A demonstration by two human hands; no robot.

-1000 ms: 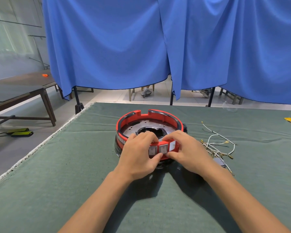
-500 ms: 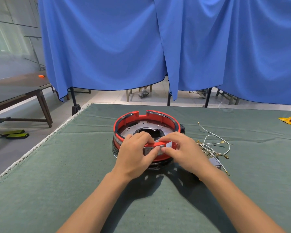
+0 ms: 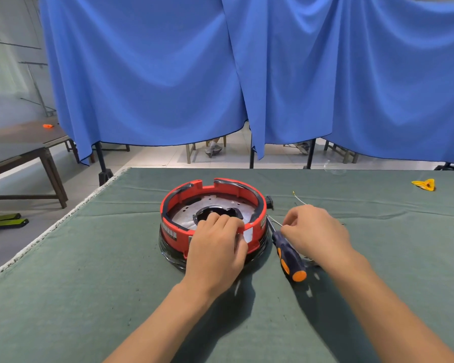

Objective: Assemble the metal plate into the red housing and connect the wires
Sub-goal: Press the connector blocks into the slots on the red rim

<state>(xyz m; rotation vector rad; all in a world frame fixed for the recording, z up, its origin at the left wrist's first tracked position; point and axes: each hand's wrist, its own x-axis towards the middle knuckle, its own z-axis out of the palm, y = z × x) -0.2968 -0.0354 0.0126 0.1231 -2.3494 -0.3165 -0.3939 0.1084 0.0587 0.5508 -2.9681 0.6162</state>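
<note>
Overhead, blue curtain (image 3: 247,74) hangs across the whole back of the room, pale tiled floor (image 3: 152,158) under its hem, chair legs and shoes showing below. Dark wooden table (image 3: 16,150) stands off to the left on that floor.

Green-cloth surface (image 3: 89,284) fills the lower view; its left edge runs diagonally with a white fringe, far edge sits just below the curtain. Bare cloth lies left of the housing and in front of it between the forearms; more bare cloth at far right.

Red housing (image 3: 212,218) sits mid-surface, round, open top, on a black base. Metal plate (image 3: 186,216) lies flat inside it, perforated, dark central hole. Left hand (image 3: 215,247) covers the near rim, fingers curled over the edge and gripping the red wall, fingertips reaching in toward the plate's centre.

Right hand (image 3: 315,231) is just right of the housing, apart from it, fingers pinched together on a thin white wire (image 3: 274,220) whose end points at the housing's side. More wires (image 3: 299,199) trail out behind that hand.

Screwdriver (image 3: 286,252), dark blue and orange handle, lies on the cloth between housing and right hand, tip toward the housing. Small yellow item (image 3: 423,184) far right, well apart.
</note>
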